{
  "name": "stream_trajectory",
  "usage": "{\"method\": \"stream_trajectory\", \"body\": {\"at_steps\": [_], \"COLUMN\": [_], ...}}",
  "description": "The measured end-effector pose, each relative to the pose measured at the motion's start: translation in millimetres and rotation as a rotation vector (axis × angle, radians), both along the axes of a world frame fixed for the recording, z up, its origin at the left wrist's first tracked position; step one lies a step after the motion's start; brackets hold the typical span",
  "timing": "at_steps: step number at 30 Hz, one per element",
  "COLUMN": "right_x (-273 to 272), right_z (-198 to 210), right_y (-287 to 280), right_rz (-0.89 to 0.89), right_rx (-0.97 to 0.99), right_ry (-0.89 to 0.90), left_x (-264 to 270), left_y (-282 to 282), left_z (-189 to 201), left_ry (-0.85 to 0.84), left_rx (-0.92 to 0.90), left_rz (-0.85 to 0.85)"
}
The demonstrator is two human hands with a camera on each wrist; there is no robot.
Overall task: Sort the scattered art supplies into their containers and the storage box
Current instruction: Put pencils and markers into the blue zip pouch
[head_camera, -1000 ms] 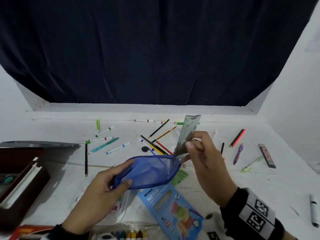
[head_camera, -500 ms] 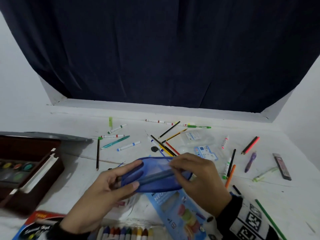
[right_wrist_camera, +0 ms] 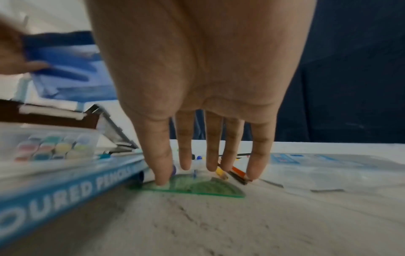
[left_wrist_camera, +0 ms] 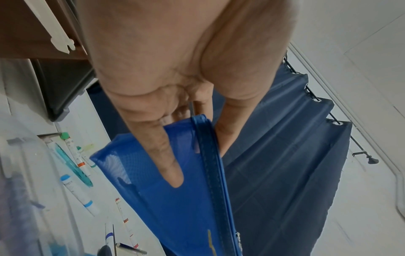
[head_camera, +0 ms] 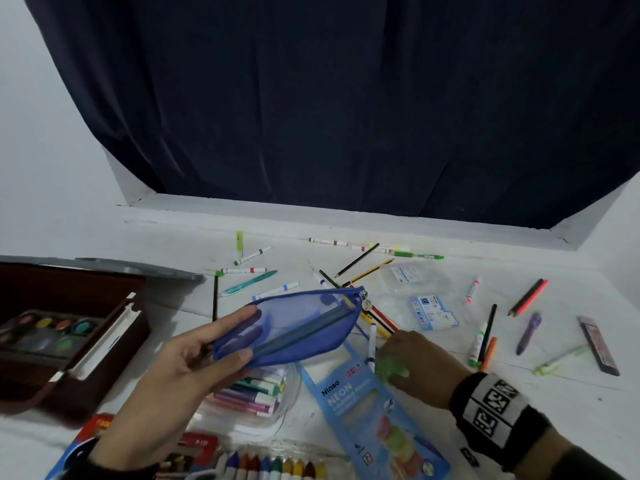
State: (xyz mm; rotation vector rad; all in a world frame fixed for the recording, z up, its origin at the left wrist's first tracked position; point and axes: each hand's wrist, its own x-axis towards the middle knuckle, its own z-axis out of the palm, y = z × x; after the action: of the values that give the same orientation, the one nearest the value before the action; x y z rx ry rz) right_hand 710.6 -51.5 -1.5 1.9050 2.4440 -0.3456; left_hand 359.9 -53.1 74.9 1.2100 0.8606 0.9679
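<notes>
My left hand (head_camera: 242, 332) grips one end of a blue mesh zip pouch (head_camera: 298, 327), thumb on top and fingers underneath, and holds it above the table. A long grey ruler (head_camera: 304, 332) shows through the mesh inside it. The left wrist view shows the pouch (left_wrist_camera: 175, 199) with one finger laid along it. My right hand (head_camera: 408, 355) is down on the table, right of the pouch. Its straight fingers (right_wrist_camera: 161, 173) touch a green protractor (right_wrist_camera: 197, 188) that lies flat beside the blue coloured-pencil box (head_camera: 374, 420).
A brown wooden box (head_camera: 104, 348) with watercolour pans stands open at the left. A clear case of markers (head_camera: 256, 393) sits under the pouch, with crayons (head_camera: 277, 467) at the near edge. Loose markers, pencils, a purple pen (head_camera: 528, 332) and a clear plastic bag (head_camera: 415, 299) lie across the table's middle and right.
My right hand slid the ruler into the pouch, let go and dropped to the table onto the green protractor. My left hand kept hold of the pouch.
</notes>
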Motion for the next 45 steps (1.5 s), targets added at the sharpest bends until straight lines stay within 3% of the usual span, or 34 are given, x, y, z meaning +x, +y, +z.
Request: {"method": "stream_trajectory", "body": {"at_steps": [8, 13, 18, 21, 24, 27, 32, 36, 38, 42, 43, 45], "right_x": [-14.6, -12.6, -6.4, -2.1, -11.4, -36.8, -74.2, -89.8, -94.5, -94.3, -92.4, -85.9], "right_z": [-10.3, 2.5, 6.3, 21.9, 54.6, 90.4, 104.6, 86.7, 88.8, 98.5, 96.7, 85.1], "right_y": [16.0, 19.2, 9.7, 7.2, -3.0, -19.5, -22.7, -0.4, 11.9, 44.2, 56.0, 82.5], "right_rz": [0.072, -0.126, -0.280, -0.344, -0.258, -0.139, 0.124, 0.268, 0.238, -0.004, -0.072, -0.147], "right_rx": [-0.029, -0.114, 0.017, 0.241, 0.571, 0.659, 0.452, 0.281, 0.340, 0.517, 0.501, 0.459], "right_ry": [-0.198, -0.177, 0.005, 0.293, 0.621, 0.835, 0.853, 0.573, 0.656, 1.049, 1.084, 0.982], "left_x": [-0.3, 4.6, 12.3, 16.1, 21.5, 25.1, 24.2, 14.6, 7.2, -16.1, -22.7, -34.6], "left_y": [3.8, 5.6, 7.9, 9.4, 10.8, 11.1, 12.1, 13.5, 15.6, 24.1, 25.9, 29.3], "left_z": [-2.3, -4.2, -9.2, -13.0, -14.3, -10.9, -6.3, -5.3, -2.1, 1.4, 2.4, 5.1], "left_ry": [0.022, 0.003, 0.045, 0.077, 0.035, 0.026, -0.017, -0.061, -0.076, -0.093, -0.096, -0.099], "left_rx": [0.016, -0.016, -0.026, -0.040, -0.089, -0.127, -0.179, -0.213, -0.216, -0.208, -0.205, -0.187], "left_rz": [-0.008, -0.037, -0.058, -0.053, -0.047, -0.057, -0.076, -0.086, -0.063, 0.031, 0.053, 0.098]}}
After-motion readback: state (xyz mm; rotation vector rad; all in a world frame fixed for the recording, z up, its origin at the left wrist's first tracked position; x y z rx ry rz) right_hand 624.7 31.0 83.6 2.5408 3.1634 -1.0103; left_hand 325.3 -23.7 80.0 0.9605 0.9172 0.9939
